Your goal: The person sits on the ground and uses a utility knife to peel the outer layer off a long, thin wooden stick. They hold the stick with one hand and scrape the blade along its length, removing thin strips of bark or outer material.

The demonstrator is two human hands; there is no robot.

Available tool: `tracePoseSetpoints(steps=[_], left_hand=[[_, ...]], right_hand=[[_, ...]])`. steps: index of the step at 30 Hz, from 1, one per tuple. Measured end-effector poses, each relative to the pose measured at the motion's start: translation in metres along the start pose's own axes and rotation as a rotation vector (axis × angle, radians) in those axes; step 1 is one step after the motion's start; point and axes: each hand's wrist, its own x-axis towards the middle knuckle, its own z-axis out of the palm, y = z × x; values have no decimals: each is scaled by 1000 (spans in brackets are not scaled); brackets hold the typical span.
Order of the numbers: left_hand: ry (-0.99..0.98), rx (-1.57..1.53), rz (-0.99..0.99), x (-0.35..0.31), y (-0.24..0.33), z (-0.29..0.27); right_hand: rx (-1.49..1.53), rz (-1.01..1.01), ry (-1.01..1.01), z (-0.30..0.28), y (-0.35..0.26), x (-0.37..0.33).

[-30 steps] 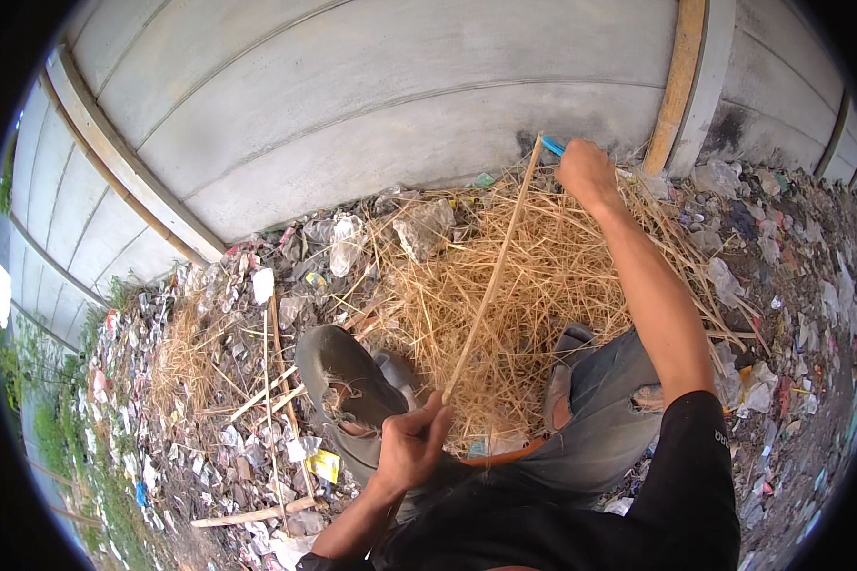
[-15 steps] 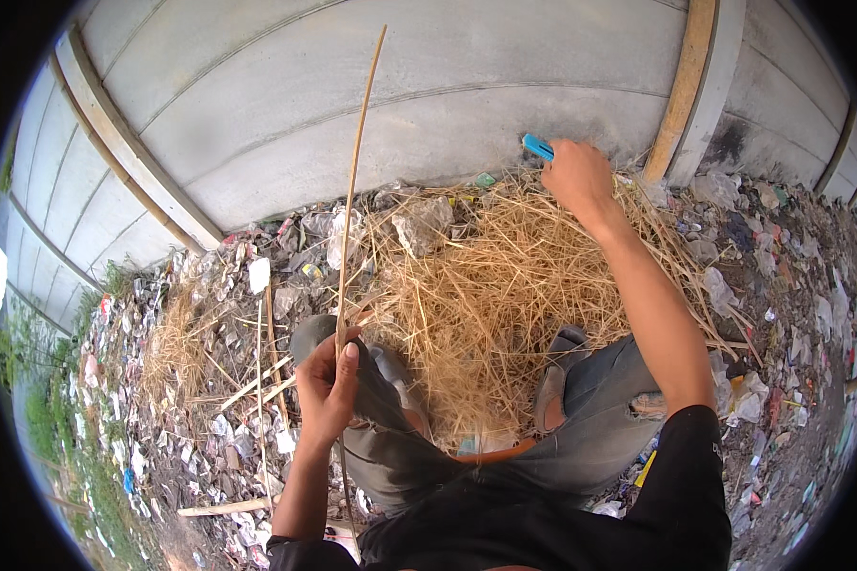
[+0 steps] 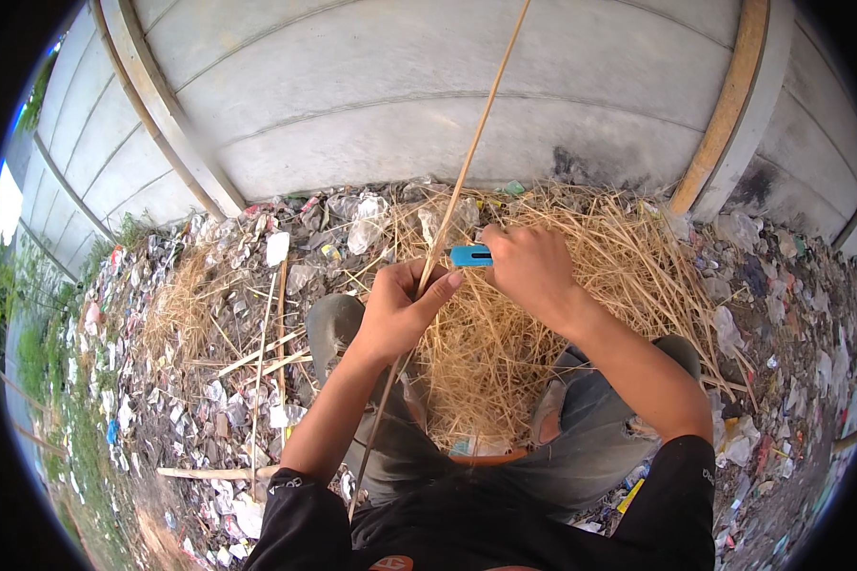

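Observation:
My left hand (image 3: 402, 309) is closed around a long, thin bamboo strip (image 3: 473, 143), which slants from beside my lap up past the top edge of the view. The thumb lies along the strip. A blue utility knife (image 3: 470, 256) is gripped in my right hand (image 3: 533, 273), its front end close beside the strip, just above the left fingers. Whether the blade is out or touches the strip cannot be made out. Below both hands lies a heap of straw-coloured bamboo shavings (image 3: 486, 352), spread between my feet.
A grey panel wall (image 3: 428, 67) with upright posts (image 3: 724, 105) runs along the far side. Litter and plastic scraps (image 3: 209, 381) cover the ground on both sides. Several loose strips (image 3: 281, 333) and a pale stick (image 3: 214, 473) lie to the left. A whitish lump (image 3: 448, 217) sits behind the shavings.
My right hand has come down and left with the knife, from near the wall to beside the strip. My left hand has moved up and right, and the strip now leans further right.

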Motion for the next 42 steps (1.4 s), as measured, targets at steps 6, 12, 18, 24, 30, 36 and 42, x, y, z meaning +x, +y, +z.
tracePoseSetpoints(steps=[6, 12, 18, 24, 30, 36, 42], left_hand=[[-5, -67, 14, -2, -6, -3], [30, -92, 19, -10, -7, -16], [113, 64, 82, -16, -15, -19], [123, 213, 106, -11, -10, 0], [112, 361, 160, -7, -7, 11], [-10, 459, 39, -25, -11, 22], [-202, 270, -48, -104, -45, 10]], right_hand=[[4, -17, -37, 3, 4, -2], [-85, 208, 52, -6, 53, 12], [100, 266, 31, -32, 45, 10], [232, 249, -153, -34, -1, 6], [103, 173, -178, -5, -7, 4], [18, 481, -220, 12, 51, 36], [-146, 833, 93, -17, 204, 14]])
